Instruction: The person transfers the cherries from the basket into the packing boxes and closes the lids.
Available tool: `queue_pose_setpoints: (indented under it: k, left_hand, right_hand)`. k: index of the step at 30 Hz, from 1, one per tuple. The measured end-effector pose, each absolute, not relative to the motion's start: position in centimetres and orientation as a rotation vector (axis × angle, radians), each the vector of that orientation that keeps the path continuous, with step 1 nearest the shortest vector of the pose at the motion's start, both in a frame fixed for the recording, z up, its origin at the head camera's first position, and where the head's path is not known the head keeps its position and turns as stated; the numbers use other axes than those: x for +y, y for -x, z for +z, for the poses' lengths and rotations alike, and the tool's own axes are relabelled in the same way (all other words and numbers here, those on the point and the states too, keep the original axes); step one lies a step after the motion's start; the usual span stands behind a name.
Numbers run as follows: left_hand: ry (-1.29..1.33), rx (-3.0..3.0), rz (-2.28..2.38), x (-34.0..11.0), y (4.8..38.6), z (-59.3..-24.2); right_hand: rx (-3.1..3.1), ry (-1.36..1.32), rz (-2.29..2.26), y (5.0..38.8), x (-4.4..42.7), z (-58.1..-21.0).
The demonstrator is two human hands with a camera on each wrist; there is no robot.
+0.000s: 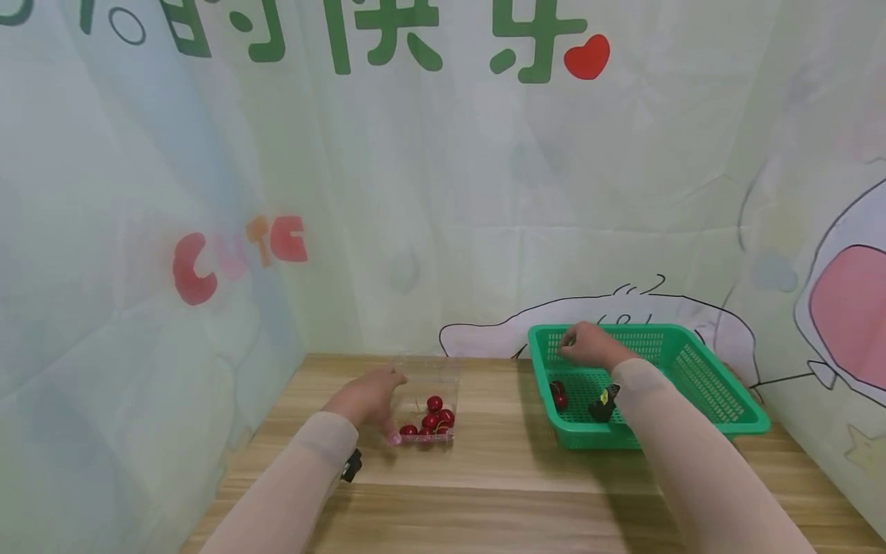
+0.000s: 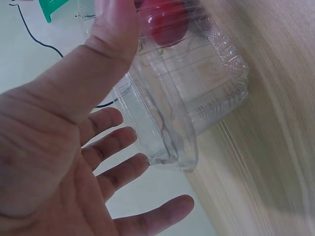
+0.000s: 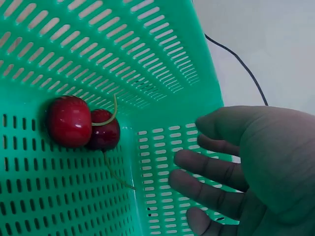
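A clear plastic box (image 1: 424,378) stands on the table with several red cherries (image 1: 434,420) inside. My left hand (image 1: 367,395) is at the box's left side. In the left wrist view its thumb (image 2: 106,42) lies against the box, near one cherry (image 2: 164,22), while the other fingers spread loosely by the rim. Over the left part of a green basket (image 1: 720,427) is my right hand (image 1: 588,344). Its fingers (image 3: 209,167) are loosely bent and hold nothing. Two cherries (image 3: 70,122) with green stems lie together on the basket floor, apart from those fingers.
A wooden table (image 1: 484,481) carries both containers, with a strip of bare wood between them. Behind and beside it hangs a pale printed cloth (image 1: 415,192). The basket's back rim is close to that cloth. Dark wrist cameras (image 1: 351,465) sit at both cuffs.
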State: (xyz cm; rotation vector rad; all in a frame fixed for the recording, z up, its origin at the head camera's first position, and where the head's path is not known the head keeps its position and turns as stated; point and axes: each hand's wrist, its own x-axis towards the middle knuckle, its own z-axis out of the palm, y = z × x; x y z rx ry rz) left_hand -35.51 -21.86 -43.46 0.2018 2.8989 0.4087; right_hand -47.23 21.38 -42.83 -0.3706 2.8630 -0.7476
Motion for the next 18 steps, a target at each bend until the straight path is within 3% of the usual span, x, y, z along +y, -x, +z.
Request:
queue_pose_setpoints:
  k: [18]
  left_hand:
    - [-0.198,2.902,0.398,-22.2,35.8,-44.1]
  right_hand:
    - [2.670,0.317,-0.549,48.3,20.0,-44.5]
